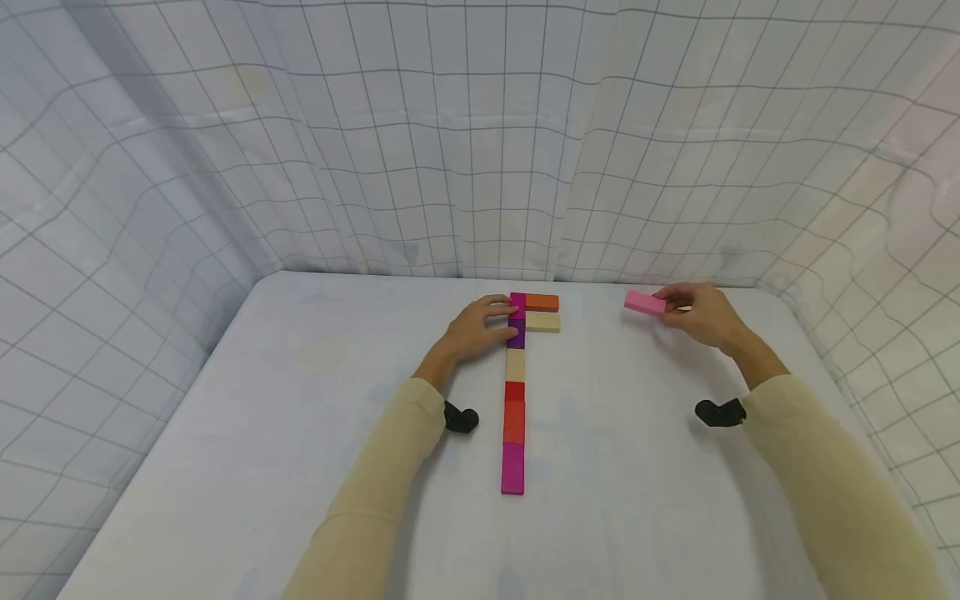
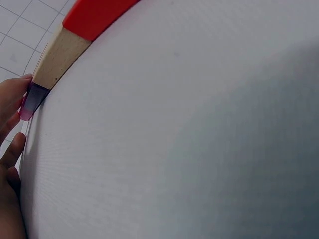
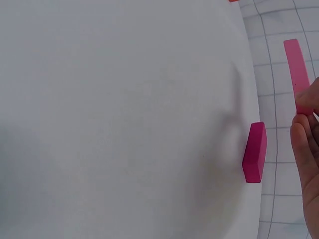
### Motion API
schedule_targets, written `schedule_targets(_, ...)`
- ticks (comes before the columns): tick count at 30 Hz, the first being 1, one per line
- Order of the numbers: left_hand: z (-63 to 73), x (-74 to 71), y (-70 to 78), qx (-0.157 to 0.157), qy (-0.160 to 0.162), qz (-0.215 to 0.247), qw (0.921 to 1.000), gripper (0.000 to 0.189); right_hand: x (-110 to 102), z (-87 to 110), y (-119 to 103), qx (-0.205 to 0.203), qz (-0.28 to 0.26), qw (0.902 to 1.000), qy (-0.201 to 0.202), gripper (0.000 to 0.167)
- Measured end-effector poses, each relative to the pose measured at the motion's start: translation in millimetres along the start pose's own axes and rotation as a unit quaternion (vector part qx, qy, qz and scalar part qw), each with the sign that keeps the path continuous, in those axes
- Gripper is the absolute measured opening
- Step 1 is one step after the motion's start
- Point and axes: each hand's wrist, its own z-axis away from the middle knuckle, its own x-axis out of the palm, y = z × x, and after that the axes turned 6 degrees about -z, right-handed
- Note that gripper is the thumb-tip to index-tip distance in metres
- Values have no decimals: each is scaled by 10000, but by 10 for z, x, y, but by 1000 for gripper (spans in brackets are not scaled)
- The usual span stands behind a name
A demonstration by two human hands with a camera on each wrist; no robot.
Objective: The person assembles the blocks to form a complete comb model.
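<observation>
My right hand (image 1: 701, 315) pinches one end of a pink block (image 1: 645, 303), raised over the far right of the table; the block's other end points left. In the right wrist view a magenta block (image 3: 255, 152) lies on the table below that hand; the head view hides it. My left hand (image 1: 476, 327) reaches to the far end of a column of blocks laid end to end. Its extended fingertips rest on the far magenta block (image 1: 517, 305) and the purple block (image 1: 516, 334). An orange block (image 1: 542, 302) and a pale wooden block (image 1: 543, 322) jut right from there.
Toward me the column continues with a wooden block (image 1: 515, 365), a red block (image 1: 514, 391), an orange-red block (image 1: 513, 422) and a magenta block (image 1: 513, 468). White grid-patterned curtains (image 1: 480, 150) hang behind and beside the white table (image 1: 360, 333). Black devices (image 1: 720, 412) sit at both wrists.
</observation>
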Motion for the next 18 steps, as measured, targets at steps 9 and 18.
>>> schedule_targets(9,0,-7,9,-39,34,-9,10000,51,232,-15,-114,-352,-40,9990,-257,34)
schedule_targets(18,4,-11,24,22,51,-31,10000,50,420,-29,-174,-620,-171,9962,-581,33)
